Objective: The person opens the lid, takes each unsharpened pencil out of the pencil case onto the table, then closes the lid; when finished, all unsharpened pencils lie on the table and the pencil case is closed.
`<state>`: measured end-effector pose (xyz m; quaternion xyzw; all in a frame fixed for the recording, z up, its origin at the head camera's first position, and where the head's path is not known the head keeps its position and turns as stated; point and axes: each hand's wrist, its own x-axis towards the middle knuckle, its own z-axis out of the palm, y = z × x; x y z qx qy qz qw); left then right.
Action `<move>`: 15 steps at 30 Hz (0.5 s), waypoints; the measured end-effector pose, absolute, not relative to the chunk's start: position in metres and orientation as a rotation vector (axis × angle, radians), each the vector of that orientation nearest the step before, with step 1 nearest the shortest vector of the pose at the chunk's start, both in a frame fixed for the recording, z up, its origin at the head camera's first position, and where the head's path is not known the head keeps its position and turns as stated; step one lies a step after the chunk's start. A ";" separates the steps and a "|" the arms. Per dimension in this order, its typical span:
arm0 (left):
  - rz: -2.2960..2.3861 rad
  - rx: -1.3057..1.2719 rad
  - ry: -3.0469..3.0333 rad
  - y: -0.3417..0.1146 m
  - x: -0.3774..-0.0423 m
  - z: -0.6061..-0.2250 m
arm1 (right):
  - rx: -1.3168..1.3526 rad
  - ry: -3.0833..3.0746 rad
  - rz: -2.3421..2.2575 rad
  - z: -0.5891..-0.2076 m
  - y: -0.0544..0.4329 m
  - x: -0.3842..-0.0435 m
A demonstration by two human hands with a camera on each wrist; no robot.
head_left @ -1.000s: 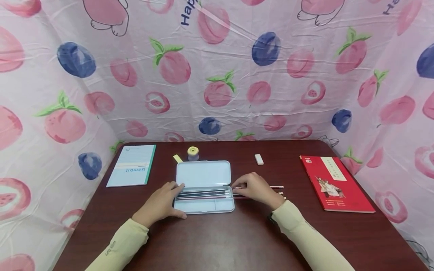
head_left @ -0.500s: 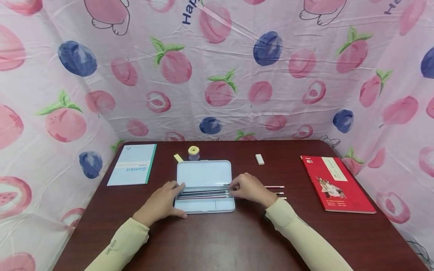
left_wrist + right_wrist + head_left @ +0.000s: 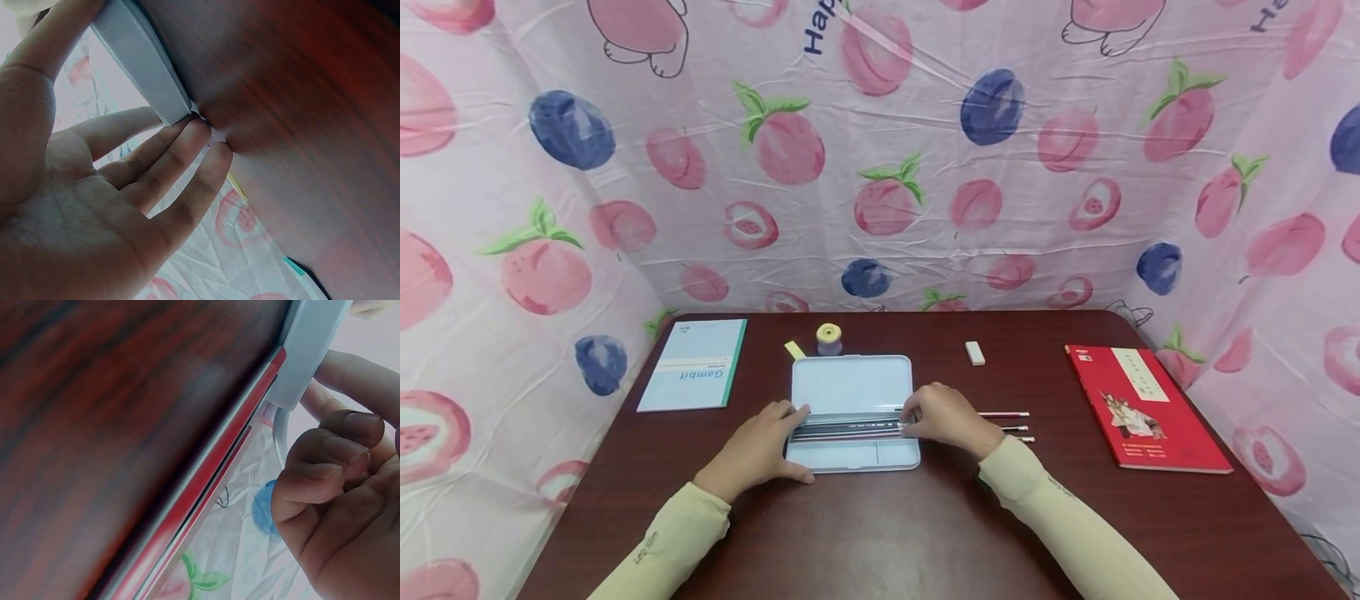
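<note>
An open pale-blue pencil case (image 3: 838, 457) lies mid-table, its lid folded back. Several dark and reddish pencils (image 3: 850, 431) lie lengthwise in its rear compartment. My left hand (image 3: 758, 446) rests against the case's left end, fingers extended and thumb at the front corner; the left wrist view shows its fingertips touching the case (image 3: 147, 62). At the right end, my right hand (image 3: 951, 419) pinches the end of a pencil inside the case; the fingertips partly hide it. In the right wrist view, the other fingers (image 3: 325, 465) curl beside the case wall. Loose pencils (image 3: 1006, 414) lie beyond that hand.
A blue-white notebook (image 3: 688, 367) lies at the left and a red book (image 3: 1142, 408) at the right. Behind the case stand a yellow-topped round container (image 3: 829, 337) and a yellow strip (image 3: 793, 350). A white eraser (image 3: 974, 353) lies farther right. Printed cloth hangs around the table.
My right hand has moved left onto the case's right end, bringing a pencil in among the others. The left hand has stayed at the left end.
</note>
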<state>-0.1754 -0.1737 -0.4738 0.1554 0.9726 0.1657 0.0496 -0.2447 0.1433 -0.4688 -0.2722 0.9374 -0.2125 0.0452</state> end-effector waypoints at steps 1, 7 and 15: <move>0.504 0.473 2.963 -0.174 -0.175 -0.474 | -0.830 2.862 -0.646 -0.469 0.143 -0.245; 0.506 0.479 2.965 -0.174 -0.176 -0.474 | -0.805 2.831 -0.647 -0.468 0.141 -0.246; 0.497 0.481 2.968 -0.174 -0.176 -0.476 | -0.805 2.780 -0.634 -0.467 0.140 -0.250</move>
